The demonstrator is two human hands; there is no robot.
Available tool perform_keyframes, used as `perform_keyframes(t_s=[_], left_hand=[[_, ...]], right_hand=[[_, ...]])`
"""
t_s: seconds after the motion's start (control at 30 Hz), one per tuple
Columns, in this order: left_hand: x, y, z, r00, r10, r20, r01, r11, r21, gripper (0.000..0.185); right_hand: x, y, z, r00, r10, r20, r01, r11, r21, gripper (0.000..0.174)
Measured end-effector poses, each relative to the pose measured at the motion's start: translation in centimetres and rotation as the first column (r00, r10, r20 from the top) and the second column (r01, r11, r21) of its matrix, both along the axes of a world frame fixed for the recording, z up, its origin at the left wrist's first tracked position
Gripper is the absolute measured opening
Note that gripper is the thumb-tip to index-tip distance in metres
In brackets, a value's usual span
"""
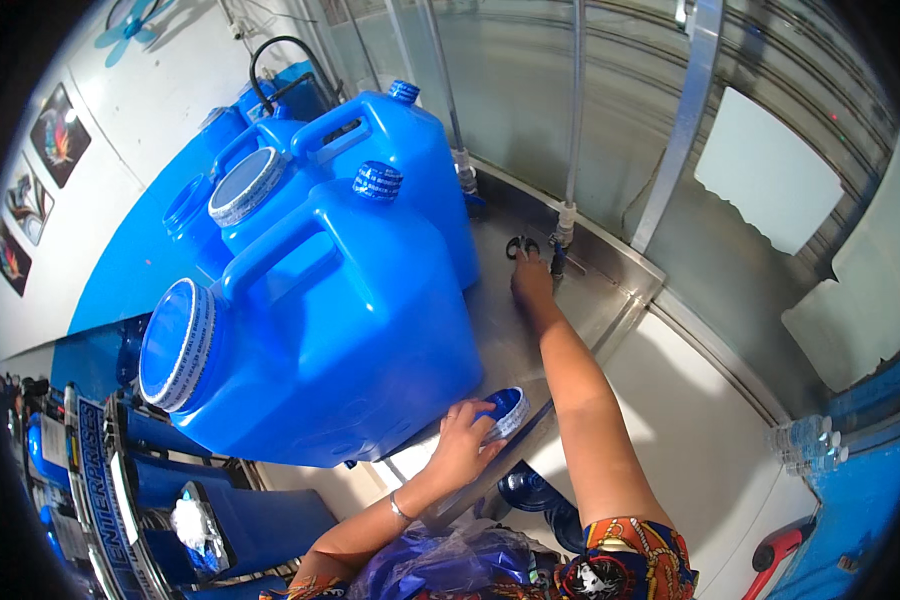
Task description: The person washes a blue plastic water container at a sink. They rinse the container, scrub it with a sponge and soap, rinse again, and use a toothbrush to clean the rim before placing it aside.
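Note:
My left hand [465,442] holds a round blue cap [508,414] with a white printed band, tilted at the front edge of a steel counter [506,337]. Farther along the counter, my right hand [532,281] has its fingers on a pair of black-handled scissors [523,246]; the hand hides part of them. Close to my left hand stands a large blue plastic water jug [390,322]. Its wide front cap [176,345] and small top cap [379,181] both wear printed seal bands. A second blue jug [412,142] stands behind it.
More blue jugs [251,195] fill the counter's left side. Pipes with a valve [559,255] rise at its back edge, before a glass panel [510,97]. Blue bins [270,525] stand lower left. Clear bottles [806,446] sit at right. Purple plastic film [435,562] lies against me.

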State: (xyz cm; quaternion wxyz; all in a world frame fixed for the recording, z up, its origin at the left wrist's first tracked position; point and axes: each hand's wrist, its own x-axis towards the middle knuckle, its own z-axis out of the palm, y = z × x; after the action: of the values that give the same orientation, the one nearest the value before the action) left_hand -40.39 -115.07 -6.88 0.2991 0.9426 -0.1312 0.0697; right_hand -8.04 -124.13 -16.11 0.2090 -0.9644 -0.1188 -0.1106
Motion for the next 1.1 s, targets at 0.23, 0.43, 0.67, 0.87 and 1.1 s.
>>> perform_keyframes(t_s=[0.23,0.43,0.67,0.87,1.1], left_hand=[[0.3,1.0,-0.8,0.986,0.036,-0.161,-0.087,0.944,-0.317,0.032],[1.5,1.0,-2.2,0.884,0.114,-0.454,-0.316,0.861,-0.399,0.032],[-1.1,3.6,0.1,0.837,-0.323,-0.442,-0.088,0.717,-0.692,0.072],[-8.8,13.1,4.5,0.743,-0.657,-0.129,0.269,0.469,-0.841,0.081],[-19.2,31.4,5.2,0.808,-0.571,-0.143,0.3,0.608,-0.735,0.048]], right_hand=[[-9.1,-3.9,-1.3,0.997,0.052,0.057,-0.055,0.997,0.046,0.026],[-21.8,-10.7,2.0,0.986,0.147,-0.082,0.016,0.404,0.915,0.031],[-35.2,-9.5,5.5,0.96,0.052,0.276,-0.27,0.437,0.858,0.023],[-41.9,1.3,10.1,0.829,0.254,0.499,-0.53,0.645,0.551,0.02],[-50.1,19.0,13.5,0.757,0.501,0.419,-0.647,0.664,0.375,0.02]])
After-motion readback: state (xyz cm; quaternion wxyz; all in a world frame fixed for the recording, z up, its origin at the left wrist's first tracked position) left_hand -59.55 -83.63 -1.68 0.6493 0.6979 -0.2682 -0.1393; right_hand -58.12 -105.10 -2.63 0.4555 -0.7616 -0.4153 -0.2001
